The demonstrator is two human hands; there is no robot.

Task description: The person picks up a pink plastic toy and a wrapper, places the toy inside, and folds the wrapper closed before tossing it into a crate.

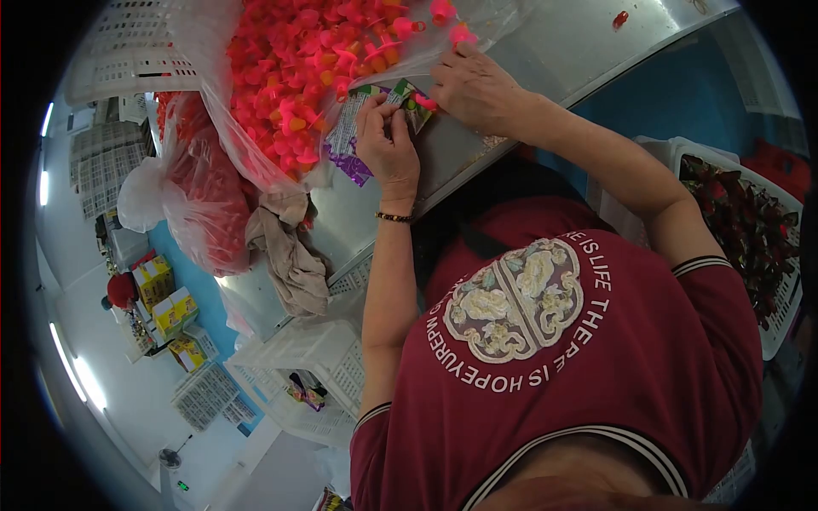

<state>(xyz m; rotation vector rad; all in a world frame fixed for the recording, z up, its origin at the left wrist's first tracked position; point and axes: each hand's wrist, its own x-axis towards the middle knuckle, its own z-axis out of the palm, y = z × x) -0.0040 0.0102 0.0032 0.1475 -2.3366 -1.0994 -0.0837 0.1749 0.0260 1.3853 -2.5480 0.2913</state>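
My left hand (388,145) is closed on the edge of a purple and green printed packet (345,136) over the metal table. My right hand (477,92) is bent beside the packet's upper end, its fingers closed. A small pink piece (424,102) shows at its fingers, by the packet's green end. Another pink piece (463,36) lies just beyond its knuckles. Left of the packet, a large heap of pink and orange pacifier-shaped pieces (290,77) lies on clear plastic sheeting (217,94).
A beige cloth (290,255) hangs at the table edge, near a tied plastic bag of red pieces (204,183). White crates (298,366) stand below left. At right, a white basket (780,341) holds dark red wrapped items. A small red piece (620,19) lies on the table (571,51).
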